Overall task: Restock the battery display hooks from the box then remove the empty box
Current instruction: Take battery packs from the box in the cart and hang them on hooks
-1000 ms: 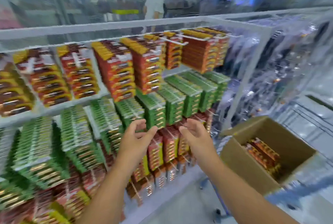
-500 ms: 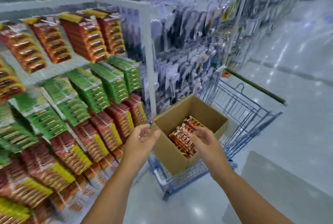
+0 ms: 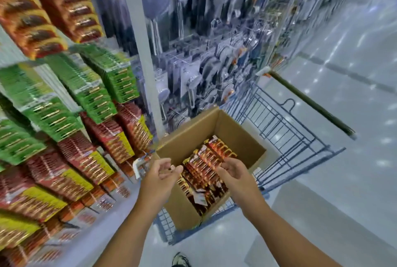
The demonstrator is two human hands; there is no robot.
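Our left hand and right hand hover loosely curled, holding nothing, over the box in the cart; its battery packs lie against the near-left wall, looking light, stiff and slick, best pinched by the card edges

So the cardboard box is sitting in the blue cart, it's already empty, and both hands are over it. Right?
Not quite. The head view shows the cardboard box in the blue cart with both hands over it, but it is not empty: red battery packs lie inside, between the left hand and the right hand.
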